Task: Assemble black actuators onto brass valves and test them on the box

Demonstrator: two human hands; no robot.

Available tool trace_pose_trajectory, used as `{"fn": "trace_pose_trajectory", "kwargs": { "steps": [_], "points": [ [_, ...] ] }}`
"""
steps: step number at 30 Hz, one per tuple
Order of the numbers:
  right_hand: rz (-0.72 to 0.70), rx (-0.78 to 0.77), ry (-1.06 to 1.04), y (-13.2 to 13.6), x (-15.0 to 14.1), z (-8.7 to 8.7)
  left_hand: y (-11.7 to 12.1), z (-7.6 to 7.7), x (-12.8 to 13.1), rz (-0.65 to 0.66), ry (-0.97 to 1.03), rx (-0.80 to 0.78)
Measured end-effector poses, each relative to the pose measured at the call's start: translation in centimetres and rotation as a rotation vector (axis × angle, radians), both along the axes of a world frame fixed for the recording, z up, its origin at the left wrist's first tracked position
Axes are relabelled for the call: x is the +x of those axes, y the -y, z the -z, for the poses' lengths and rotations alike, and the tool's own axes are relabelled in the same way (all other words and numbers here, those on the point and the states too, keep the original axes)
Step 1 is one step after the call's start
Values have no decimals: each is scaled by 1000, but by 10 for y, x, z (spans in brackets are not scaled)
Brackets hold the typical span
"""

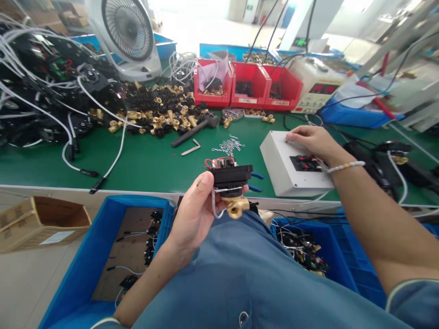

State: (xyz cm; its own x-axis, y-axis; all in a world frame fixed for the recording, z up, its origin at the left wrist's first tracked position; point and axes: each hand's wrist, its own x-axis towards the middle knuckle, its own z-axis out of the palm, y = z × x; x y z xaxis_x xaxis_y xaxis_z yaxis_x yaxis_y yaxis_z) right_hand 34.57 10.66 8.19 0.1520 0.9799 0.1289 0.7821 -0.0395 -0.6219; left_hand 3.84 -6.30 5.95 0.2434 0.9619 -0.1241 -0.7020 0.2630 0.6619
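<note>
My left hand (197,212) holds a motorised brass valve up in front of my lap. Its black plastic housing (231,175) is uppermost, with bare red and blue wires and a silver motor part on top. The brass valve body (236,207) hangs below, one round port facing me, and a grey cable loops beside it. On the right my right hand (310,139) rests on a light grey box (279,160), fingertips bent together at its upper edge. What they pinch or press there is hidden. Black terminals with red parts (306,163) are set into the box's face.
Metal clips (229,146), a hex key (191,148) and a hammer (197,129) lie on the green bench. Brass valves (164,121), red bins (248,87), a fan (128,32) and a power supply (317,87) stand behind. Blue crates (82,260) flank my lap.
</note>
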Motion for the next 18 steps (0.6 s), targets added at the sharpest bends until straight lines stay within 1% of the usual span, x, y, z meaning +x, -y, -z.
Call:
{"fn": "trace_pose_trajectory", "kwargs": {
  "steps": [3, 5, 11, 15, 18],
  "points": [
    [7, -4, -22, 0, 0, 13, 2, -3, 0, 11, 0, 11],
    [7, -2, -24, 0, -2, 16, 2, -4, 0, 17, 7, 20],
    [13, -1, -9, -6, -1, 16, 3, -4, 1, 18, -15, 16],
    [20, 29, 10, -1, 1, 18, 3, -5, 0, 26, 5, 20],
    [16, 22, 20, 3, 0, 18, 3, -5, -1, 37, 30, 21]
  ]
}}
